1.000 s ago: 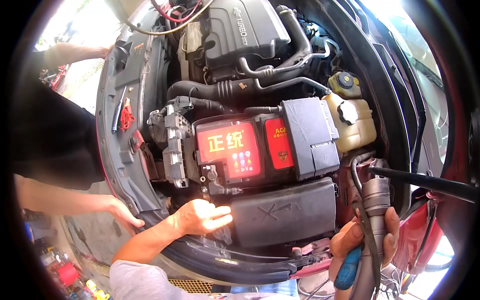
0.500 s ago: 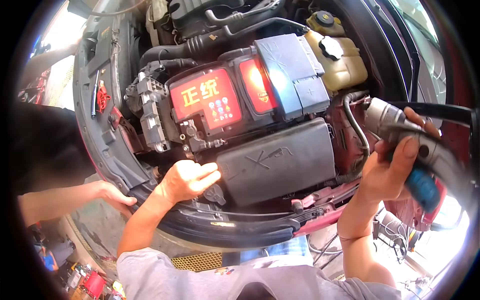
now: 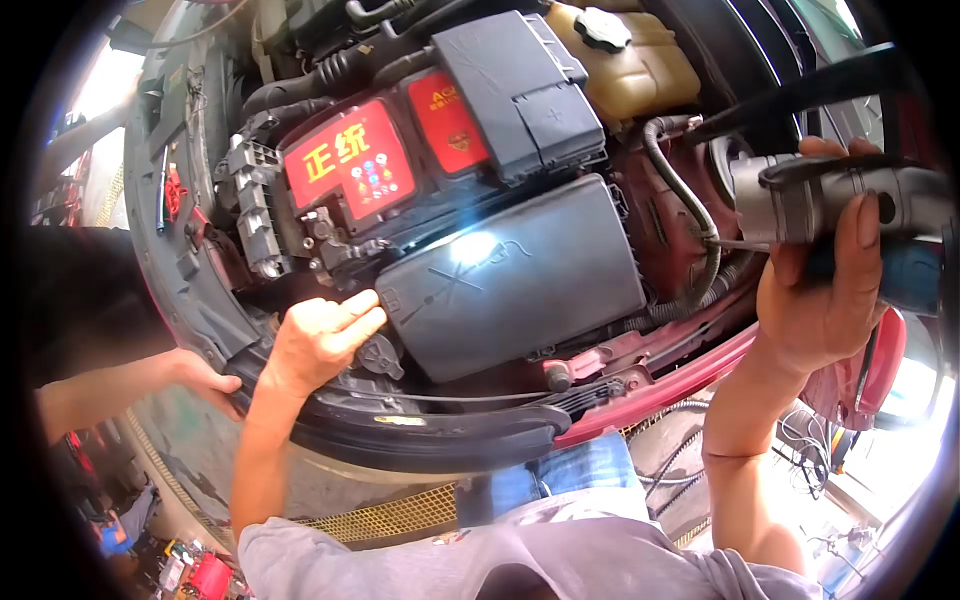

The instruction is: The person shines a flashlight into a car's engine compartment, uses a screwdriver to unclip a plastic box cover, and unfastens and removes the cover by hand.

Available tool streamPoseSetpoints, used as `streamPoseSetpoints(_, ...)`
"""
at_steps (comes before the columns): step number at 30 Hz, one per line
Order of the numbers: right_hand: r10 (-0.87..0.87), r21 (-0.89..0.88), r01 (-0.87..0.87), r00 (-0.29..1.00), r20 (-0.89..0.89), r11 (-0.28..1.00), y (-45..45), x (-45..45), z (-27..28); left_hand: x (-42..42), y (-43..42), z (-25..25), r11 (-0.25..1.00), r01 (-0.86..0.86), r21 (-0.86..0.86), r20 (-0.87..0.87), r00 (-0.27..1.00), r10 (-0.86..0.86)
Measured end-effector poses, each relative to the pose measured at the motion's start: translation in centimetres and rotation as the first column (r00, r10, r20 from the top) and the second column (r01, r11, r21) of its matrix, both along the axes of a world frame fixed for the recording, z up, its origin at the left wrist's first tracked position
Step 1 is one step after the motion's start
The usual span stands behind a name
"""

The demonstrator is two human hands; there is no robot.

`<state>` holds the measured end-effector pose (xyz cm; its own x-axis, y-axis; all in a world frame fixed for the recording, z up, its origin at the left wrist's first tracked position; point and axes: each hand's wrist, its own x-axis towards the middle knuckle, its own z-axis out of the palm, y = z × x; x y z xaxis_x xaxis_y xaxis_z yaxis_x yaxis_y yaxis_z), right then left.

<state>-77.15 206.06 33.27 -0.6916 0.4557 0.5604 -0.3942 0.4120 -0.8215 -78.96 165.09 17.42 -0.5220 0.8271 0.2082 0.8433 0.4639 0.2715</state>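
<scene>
My left hand (image 3: 325,340) is closed with its fingers curled, at the left end of the black fuse box cover (image 3: 520,285); whether it holds anything small is hidden. Just above it are the metal terminal clamps (image 3: 335,245) beside the battery with a red label (image 3: 348,160). At the right, my right hand (image 3: 825,290) is wrapped round a grey flashlight (image 3: 800,198), whose light falls on the cover. A blue-handled tool (image 3: 910,275) with a thin metal shaft is in the same hand.
Another person's hand (image 3: 205,380) rests on the car's front edge at the left. A black rod (image 3: 800,95) crosses the upper right. A coolant tank (image 3: 640,65) stands behind the battery box. Red pliers (image 3: 175,190) lie on the left panel.
My right hand has risen and turned the flashlight leftward; its bright spot has moved onto the fuse box cover. The view has shifted, and my left hand keeps its place by the cover.
</scene>
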Motion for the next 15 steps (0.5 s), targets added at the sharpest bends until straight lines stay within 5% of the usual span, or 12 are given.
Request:
streamPoseSetpoints(10, 0.013, 0.575, -0.057, 0.997, 0.08, 0.816, 13.0, 3.3, -2.2, 0.8, 1.2, 2.1, 0.975, -0.024, -0.223, 0.053, 0.998, 0.037)
streamPoseSetpoints(12, 0.08, 0.519, -0.114, 0.993, 0.088, 0.847, 14.3, 2.6, -3.3, 0.9, 1.5, 2.5, 0.964, -0.019, -0.265, 0.065, 0.997, 0.038)
streamPoseSetpoints(15, 0.322, -0.029, -0.324, 0.922, 0.215, 0.946, 15.1, 2.4, -4.1, 1.3, 2.1, 3.2, 0.943, -0.032, -0.332, 0.08, 0.995, 0.062)
